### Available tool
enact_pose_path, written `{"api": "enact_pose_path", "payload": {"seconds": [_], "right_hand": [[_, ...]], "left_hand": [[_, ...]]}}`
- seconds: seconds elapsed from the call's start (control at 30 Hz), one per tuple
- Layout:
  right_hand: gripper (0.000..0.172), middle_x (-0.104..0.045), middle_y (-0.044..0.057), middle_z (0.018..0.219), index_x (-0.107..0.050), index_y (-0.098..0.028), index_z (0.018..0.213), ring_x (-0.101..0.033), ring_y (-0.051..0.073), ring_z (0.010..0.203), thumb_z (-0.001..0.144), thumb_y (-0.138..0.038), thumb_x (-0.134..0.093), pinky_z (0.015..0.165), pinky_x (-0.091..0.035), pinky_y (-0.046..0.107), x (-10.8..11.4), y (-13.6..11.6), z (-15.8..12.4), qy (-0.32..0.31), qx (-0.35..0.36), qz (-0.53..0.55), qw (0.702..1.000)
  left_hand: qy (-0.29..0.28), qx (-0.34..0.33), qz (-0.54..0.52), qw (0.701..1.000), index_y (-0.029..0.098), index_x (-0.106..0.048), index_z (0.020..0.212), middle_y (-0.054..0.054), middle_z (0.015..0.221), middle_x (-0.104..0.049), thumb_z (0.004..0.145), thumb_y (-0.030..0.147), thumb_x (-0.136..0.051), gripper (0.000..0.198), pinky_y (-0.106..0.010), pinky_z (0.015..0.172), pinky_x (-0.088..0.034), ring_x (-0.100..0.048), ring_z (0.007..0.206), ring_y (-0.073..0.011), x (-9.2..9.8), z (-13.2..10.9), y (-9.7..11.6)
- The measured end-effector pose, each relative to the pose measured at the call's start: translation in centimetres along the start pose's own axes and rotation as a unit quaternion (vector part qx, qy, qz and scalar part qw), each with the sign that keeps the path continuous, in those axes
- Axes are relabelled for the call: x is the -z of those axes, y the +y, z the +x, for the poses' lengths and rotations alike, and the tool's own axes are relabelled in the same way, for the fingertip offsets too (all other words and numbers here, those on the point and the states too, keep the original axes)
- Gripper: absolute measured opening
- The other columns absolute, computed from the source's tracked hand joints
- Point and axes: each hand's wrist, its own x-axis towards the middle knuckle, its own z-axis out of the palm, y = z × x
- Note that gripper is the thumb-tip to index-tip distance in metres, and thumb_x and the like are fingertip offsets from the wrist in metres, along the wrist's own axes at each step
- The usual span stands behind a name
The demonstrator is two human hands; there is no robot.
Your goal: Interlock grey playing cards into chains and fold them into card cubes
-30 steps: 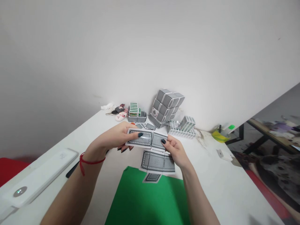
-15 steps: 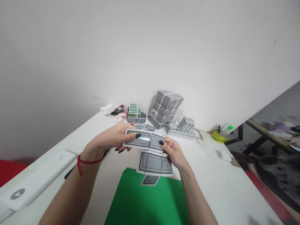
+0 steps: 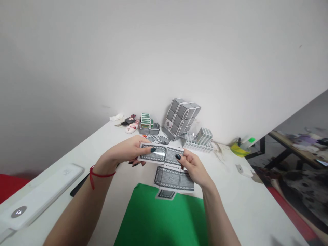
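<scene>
Several joined playing cards (image 3: 171,177) with grey patterned backs hang between my hands, above the green sheet (image 3: 161,218). My left hand (image 3: 130,150) pinches the upper left card, its thumb on top and its fingers beneath. At the upper right card, my right hand (image 3: 191,164) grips the edge with its thumb on the face. A lower row of cards extends down from the held pair, with one more card below it. Behind my hands, loose cards (image 3: 163,139) lie near a tilted stack of card-covered blocks (image 3: 181,118).
Green card boxes (image 3: 146,121) sit in a tray at the back, beside keychains (image 3: 130,120). A striped tray (image 3: 197,145) is at back right, a yellow holder (image 3: 239,149) farther right. A long white device (image 3: 43,194) and a dark phone (image 3: 78,186) lie on the left.
Both hands have shifted slightly right with the joined cards still held. The lowest card now hangs a little higher and farther right, over the green sheet's top edge.
</scene>
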Motion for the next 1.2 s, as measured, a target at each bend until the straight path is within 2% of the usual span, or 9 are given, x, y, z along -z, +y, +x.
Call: {"api": "enact_pose_path", "payload": {"seconds": [0.2,0.27,0.37,0.43,0.47,0.7,0.93,1.07,1.2], "right_hand": [[0.033,-0.040,-0.006,0.053,-0.047,-0.020,0.069,-0.034,0.009,0.048,0.081,-0.050,-0.052,0.045,-0.027,0.022,0.6,0.0,-0.1,0.000,0.003,-0.009,1.000],[0.033,-0.040,-0.006,0.054,-0.046,-0.020,0.069,-0.034,0.009,0.048,0.081,-0.050,-0.051,0.046,-0.028,0.022,0.5,0.3,0.0,0.007,0.005,-0.015,1.000],[0.031,-0.038,-0.006,0.054,-0.044,-0.021,0.070,-0.034,0.010,0.049,0.083,-0.049,-0.050,0.048,-0.029,0.023,0.4,0.7,0.2,0.031,0.002,-0.046,0.998],[0.029,-0.039,-0.006,0.054,-0.043,-0.022,0.071,-0.035,0.010,0.051,0.083,-0.048,-0.049,0.049,-0.030,0.023,0.3,1.0,0.3,0.047,0.000,-0.068,0.997],[0.029,-0.040,-0.006,0.055,-0.043,-0.021,0.070,-0.037,0.011,0.051,0.083,-0.047,-0.049,0.050,-0.030,0.023,0.3,1.2,0.3,0.052,-0.003,-0.074,0.996],[0.032,-0.044,-0.005,0.051,-0.046,-0.020,0.066,-0.042,0.011,0.050,0.077,-0.047,-0.058,0.048,-0.032,0.023,0.5,0.7,0.3,0.058,-0.008,-0.017,0.998],[0.034,-0.043,-0.005,0.051,-0.051,-0.018,0.064,-0.043,0.010,0.048,0.069,-0.048,-0.066,0.047,-0.035,0.023,0.2,0.9,0.6,0.052,-0.033,0.056,0.997],[0.037,-0.044,-0.004,0.050,-0.050,-0.018,0.057,-0.043,0.009,0.047,0.068,-0.050,-0.066,0.046,-0.035,0.022,0.3,0.8,0.7,0.106,-0.031,0.067,0.992],[0.034,-0.047,-0.003,0.050,-0.051,-0.019,0.060,-0.043,0.011,0.048,0.071,-0.048,-0.063,0.046,-0.034,0.023,0.7,0.7,0.6,0.100,-0.027,0.030,0.994]], "left_hand": [[-0.004,-0.003,-0.002,1.000,0.016,-0.052,0.065,0.004,0.048,-0.054,0.081,0.033,-0.048,0.024,-0.014,0.031,-0.028,-0.040,0.032,-0.0044,-0.4,0.4,0.0],[0.015,-0.012,0.010,1.000,0.015,-0.056,0.070,0.003,0.051,-0.057,0.082,0.034,-0.047,0.024,-0.015,0.035,-0.035,-0.047,0.037,-0.0070,-0.6,0.7,-0.1],[0.117,-0.058,0.048,0.990,0.017,-0.064,0.085,-0.003,0.081,-0.069,0.079,0.033,-0.051,0.022,-0.022,0.062,-0.050,-0.063,0.071,-0.0145,-0.9,1.5,-0.3],[0.180,-0.086,0.057,0.978,0.020,-0.066,0.095,-0.004,0.104,-0.067,0.077,0.030,-0.054,0.025,-0.025,0.078,-0.050,-0.061,0.095,-0.0181,-1.2,2.0,-0.5],[0.192,-0.092,0.053,0.976,0.021,-0.067,0.098,-0.004,0.109,-0.065,0.076,0.030,-0.055,0.026,-0.026,0.081,-0.049,-0.059,0.100,-0.0190,-1.3,2.2,-0.6],[0.202,-0.102,0.044,0.973,0.019,-0.071,0.092,-0.005,0.101,-0.069,0.077,0.033,-0.057,0.025,-0.026,0.080,-0.050,-0.062,0.093,-0.0184,-1.6,2.5,-0.8],[0.192,-0.060,0.085,0.976,0.021,-0.071,0.093,-0.003,0.093,-0.071,0.077,0.027,-0.055,0.024,-0.021,0.064,-0.048,-0.062,0.080,-0.0161,-1.1,1.6,-0.3],[0.168,-0.067,0.073,0.981,0.021,-0.072,0.090,-0.002,0.092,-0.072,0.075,0.026,-0.057,0.022,-0.023,0.070,-0.048,-0.063,0.082,-0.0167,-1.5,1.6,0.0],[0.203,-0.063,0.052,0.976,0.020,-0.072,0.091,-0.004,0.096,-0.071,0.075,0.029,-0.056,0.024,-0.028,0.076,-0.050,-0.063,0.086,-0.0192,-1.8,2.0,-0.1]]}}
